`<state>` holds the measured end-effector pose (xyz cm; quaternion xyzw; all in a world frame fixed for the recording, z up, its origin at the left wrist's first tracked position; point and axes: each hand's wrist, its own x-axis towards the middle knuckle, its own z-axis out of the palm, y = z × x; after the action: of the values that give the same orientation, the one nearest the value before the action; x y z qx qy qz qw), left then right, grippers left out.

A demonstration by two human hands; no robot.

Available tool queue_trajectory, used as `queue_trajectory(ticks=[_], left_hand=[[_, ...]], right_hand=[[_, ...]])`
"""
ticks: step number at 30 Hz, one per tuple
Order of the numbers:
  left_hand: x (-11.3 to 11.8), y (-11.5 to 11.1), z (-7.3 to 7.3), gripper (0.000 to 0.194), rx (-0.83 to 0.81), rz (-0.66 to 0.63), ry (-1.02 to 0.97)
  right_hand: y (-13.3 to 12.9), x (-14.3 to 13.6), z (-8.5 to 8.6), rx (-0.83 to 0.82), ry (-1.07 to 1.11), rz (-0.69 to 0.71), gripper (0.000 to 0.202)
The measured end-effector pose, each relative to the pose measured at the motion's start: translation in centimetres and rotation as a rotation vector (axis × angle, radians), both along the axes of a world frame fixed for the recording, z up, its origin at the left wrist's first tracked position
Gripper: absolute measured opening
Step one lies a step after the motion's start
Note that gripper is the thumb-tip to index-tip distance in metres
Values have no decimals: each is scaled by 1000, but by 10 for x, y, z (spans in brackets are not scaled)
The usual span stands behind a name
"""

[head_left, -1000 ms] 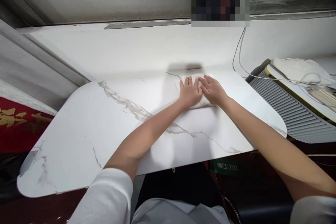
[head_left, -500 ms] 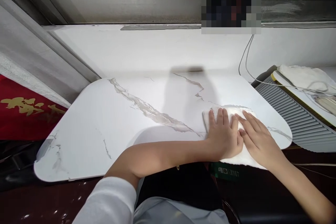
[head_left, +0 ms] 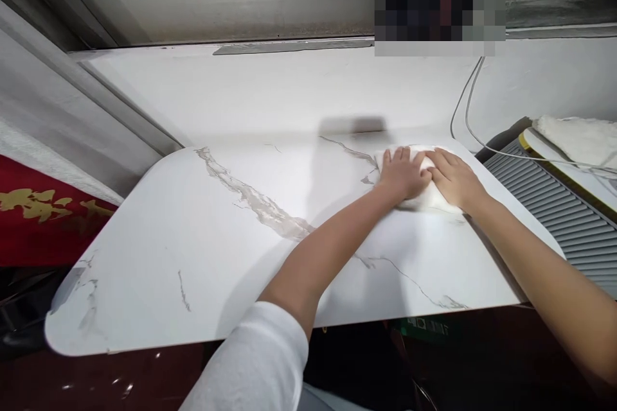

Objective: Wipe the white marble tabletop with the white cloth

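A white cloth (head_left: 424, 199) lies flat on the white marble-patterned table (head_left: 144, 237), near its back right edge. My left hand (head_left: 403, 173) presses on the cloth's left part, fingers spread and pointing toward the wall. Beside it, my right hand (head_left: 456, 180) rests on the right part of the cloth with its fingers stretched out. The two hands nearly touch at the thumbs. Both palms face down, and neither hand's fingers are wrapped round the cloth.
On the right stands a grey ribbed unit (head_left: 540, 192) with another white cloth (head_left: 578, 138) on top. Thin cables (head_left: 467, 109) hang down the wall. A red cloth with gold marks (head_left: 48, 218) is at the left. A window frame (head_left: 231, 16) runs along the back.
Both hands and the cloth under them have moved away from the table's front edge toward the wall. The left arm now reaches further forward. The view has shifted slightly.
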<state>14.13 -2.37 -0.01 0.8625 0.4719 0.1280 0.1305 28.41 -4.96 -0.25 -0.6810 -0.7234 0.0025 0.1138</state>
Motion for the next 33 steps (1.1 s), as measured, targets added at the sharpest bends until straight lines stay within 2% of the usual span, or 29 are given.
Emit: queue_trajectory(ticks=[4, 8, 15, 20, 23, 26, 30, 33], left_hand=[[1, 39, 3, 52, -4, 59, -18], [2, 57, 4, 51, 6, 78, -35], [8, 73, 3, 52, 24, 114, -26], [7, 69, 3, 52, 35, 103, -16], [9, 52, 4, 54, 14, 75, -5], [12, 20, 4, 56, -3, 60, 8], [17, -43, 3, 57, 15, 33, 32], [20, -96, 5, 60, 55, -44, 32]], right_hand=[[49, 5, -6, 109, 37, 58, 50], [72, 8, -9, 128, 29, 66, 50], [88, 10, -5, 113, 59, 84, 50], [77, 9, -5, 71, 14, 35, 53], [56, 11, -8, 76, -17, 28, 52], [23, 16, -10, 79, -12, 34, 52], [-41, 25, -8, 46, 20, 31, 51], [-98, 35, -5, -3, 39, 26, 54]])
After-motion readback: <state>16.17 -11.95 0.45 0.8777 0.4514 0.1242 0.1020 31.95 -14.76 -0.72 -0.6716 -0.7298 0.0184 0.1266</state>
